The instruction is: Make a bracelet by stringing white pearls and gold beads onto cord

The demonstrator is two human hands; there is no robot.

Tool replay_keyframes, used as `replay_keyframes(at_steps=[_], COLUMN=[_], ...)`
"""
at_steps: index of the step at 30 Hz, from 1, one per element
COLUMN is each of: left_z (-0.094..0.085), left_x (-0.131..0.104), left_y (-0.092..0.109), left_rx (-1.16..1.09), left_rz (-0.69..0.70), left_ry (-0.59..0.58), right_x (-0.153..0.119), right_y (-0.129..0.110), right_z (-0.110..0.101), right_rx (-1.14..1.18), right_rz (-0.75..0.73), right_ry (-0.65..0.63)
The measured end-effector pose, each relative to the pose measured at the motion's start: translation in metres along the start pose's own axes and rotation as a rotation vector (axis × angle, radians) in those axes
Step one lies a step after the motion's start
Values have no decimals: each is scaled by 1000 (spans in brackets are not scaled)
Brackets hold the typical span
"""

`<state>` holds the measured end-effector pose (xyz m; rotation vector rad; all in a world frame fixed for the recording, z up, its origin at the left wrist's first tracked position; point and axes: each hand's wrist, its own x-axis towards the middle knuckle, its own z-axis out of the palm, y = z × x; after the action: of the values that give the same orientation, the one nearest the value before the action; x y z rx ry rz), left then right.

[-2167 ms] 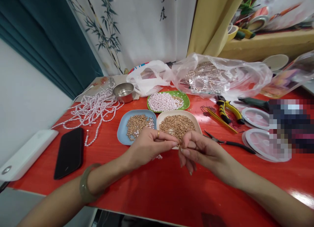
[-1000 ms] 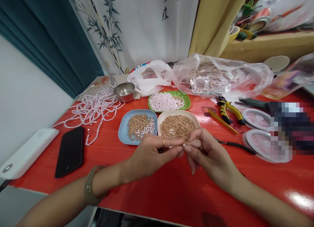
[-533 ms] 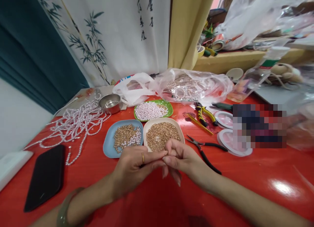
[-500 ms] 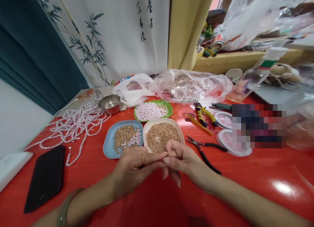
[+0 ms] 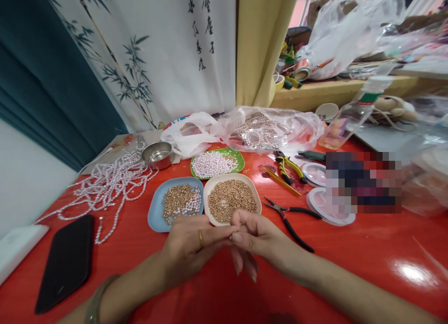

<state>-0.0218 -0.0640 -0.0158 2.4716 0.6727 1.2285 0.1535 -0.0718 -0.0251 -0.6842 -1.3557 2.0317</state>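
My left hand (image 5: 194, 244) and my right hand (image 5: 257, 237) meet fingertip to fingertip over the table's near side. Both are closed in a pinch. Whatever lies between the fingertips is too small to name. Just beyond them sits a cream dish (image 5: 258, 193) of small gold beads (image 5: 233, 198). A blue dish (image 5: 154, 212) to its left holds gold pieces (image 5: 177, 198) and pale pearl beads (image 5: 192, 203). Behind these stands a green dish (image 5: 241, 162) with pinkish-white beads (image 5: 213, 164) and a few gold ones.
Black-handled pliers (image 5: 290, 219), tweezers (image 5: 282, 181) and yellow-black pliers (image 5: 289, 168) lie right, near round clear lids (image 5: 331, 206). Left are bead strands (image 5: 115, 184), a metal bowl (image 5: 157, 155) and a black phone (image 5: 66, 263). A plastic bag (image 5: 273, 128) and bottle (image 5: 350, 119) stand behind.
The view has shifted slightly, so the things on the table sit a little lower in it. My hands keep the same pinched pose with fingertips together.
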Motion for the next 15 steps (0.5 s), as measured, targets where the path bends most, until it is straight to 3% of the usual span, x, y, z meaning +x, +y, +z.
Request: replay_keyframes(at_steps=[2,4,6,8,11,15], left_z=[3,5,7,7,7,7], left_x=[-2,-3,-3,-2,0,1], left_y=[-2,-5,-6,-6,-4,-2], left_rx=[-36,-125,-233,-331,-430,-486], left_rz=[-168,-414,-646,-791,-854,-858], left_ry=[55,91,109,115,124,159], right_x=[-5,-15,-29,-45,-63,-71], right_y=[-7,-13,-13,-6,13,29], right_z=[-2,-10,-24,-43,-68,-75], right_rx=[-314,-807,-1293,-1675,-1985,-2105], right_rz=[-51,-105,-98,-115,-178,-193], right_ry=[130,327,486,590,591,567])
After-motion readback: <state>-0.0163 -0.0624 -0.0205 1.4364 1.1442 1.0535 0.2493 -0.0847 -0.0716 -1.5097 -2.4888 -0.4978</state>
